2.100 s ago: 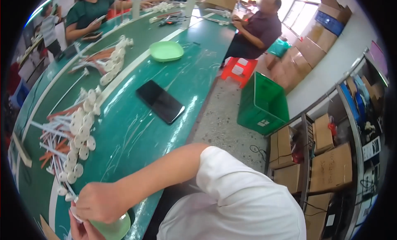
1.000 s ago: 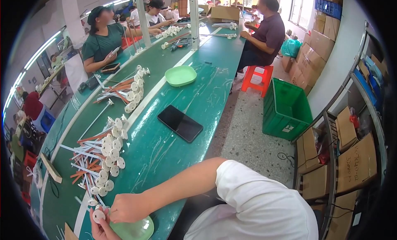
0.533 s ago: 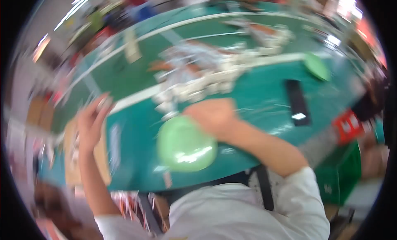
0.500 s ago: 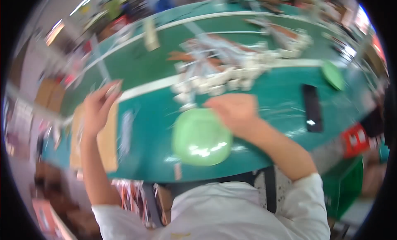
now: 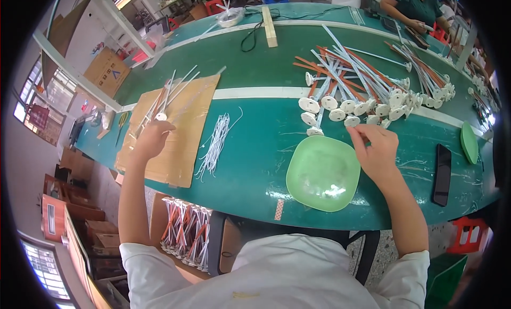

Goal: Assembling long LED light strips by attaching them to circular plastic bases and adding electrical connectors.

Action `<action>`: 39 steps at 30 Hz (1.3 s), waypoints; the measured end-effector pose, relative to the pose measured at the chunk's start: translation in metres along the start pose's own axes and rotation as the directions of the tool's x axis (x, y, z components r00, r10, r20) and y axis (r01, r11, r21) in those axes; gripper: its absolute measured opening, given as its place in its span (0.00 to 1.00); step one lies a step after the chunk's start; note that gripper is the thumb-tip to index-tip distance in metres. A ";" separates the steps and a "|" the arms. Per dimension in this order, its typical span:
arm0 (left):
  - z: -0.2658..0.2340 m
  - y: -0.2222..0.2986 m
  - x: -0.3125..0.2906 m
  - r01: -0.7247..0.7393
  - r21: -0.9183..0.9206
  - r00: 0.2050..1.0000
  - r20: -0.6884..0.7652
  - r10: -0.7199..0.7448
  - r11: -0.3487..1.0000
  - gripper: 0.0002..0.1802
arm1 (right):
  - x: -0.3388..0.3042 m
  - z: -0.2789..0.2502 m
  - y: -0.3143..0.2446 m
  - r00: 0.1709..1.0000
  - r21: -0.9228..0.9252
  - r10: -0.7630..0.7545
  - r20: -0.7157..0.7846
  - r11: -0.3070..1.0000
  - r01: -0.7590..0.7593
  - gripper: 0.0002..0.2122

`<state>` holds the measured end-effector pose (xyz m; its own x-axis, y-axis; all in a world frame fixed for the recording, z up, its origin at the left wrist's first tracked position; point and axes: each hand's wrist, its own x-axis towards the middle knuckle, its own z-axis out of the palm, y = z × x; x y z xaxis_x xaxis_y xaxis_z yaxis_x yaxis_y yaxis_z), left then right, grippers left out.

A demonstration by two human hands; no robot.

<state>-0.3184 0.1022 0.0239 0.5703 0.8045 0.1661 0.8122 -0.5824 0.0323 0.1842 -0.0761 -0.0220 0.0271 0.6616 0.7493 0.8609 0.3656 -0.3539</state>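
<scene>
My left hand [image 5: 153,140] is closed with curled fingers above a sheet of brown cardboard [image 5: 183,144]. Just beyond its fingertips is a white round disc [image 5: 161,116], with thin white and brown sticks [image 5: 173,93] around it; whether the fingers grip the disc is unclear. My right hand [image 5: 379,149] is at the right rim of a green square plate [image 5: 323,176], its thumb and index finger brought together. What they pinch, if anything, is too small to tell. Past those fingertips lies a pile of white and orange-brown sticks with white discs [image 5: 348,106] on their ends.
A bundle of thin white strips [image 5: 215,144] lies between cardboard and plate. To the right are a black phone [image 5: 442,175] and a second green dish [image 5: 469,142]. A box of similar sticks [image 5: 186,232] stands below the table edge. Another person [image 5: 412,10] sits across the table.
The view has swung left, so table and plate appear farther right. My left hand, earlier raised with a small white piece at its fingertips, is now lower over the cardboard. My right hand stays near the plate.
</scene>
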 end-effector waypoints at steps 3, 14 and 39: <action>0.001 -0.024 -0.008 0.046 0.027 0.992 0.112 -0.049 0.999 0.14 | -0.002 0.001 -0.002 0.998 0.026 0.025 -0.050 0.999 -0.024 0.06; 0.034 0.206 0.086 -0.259 -0.522 0.927 -0.371 0.058 0.813 0.14 | 0.013 -0.025 0.015 0.929 -0.323 0.217 0.301 0.940 -0.115 0.08; 0.089 0.270 0.097 -0.401 -0.889 0.890 -0.436 -0.136 0.221 0.10 | 0.086 -0.035 0.017 0.806 0.033 0.073 0.587 0.993 -0.114 0.12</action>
<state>-0.0332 0.0334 -0.0387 0.3433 0.7442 0.5729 -0.1582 -0.5555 0.8163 0.2187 -0.0366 0.0560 -0.2134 0.9445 0.2498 0.8346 0.3091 -0.4559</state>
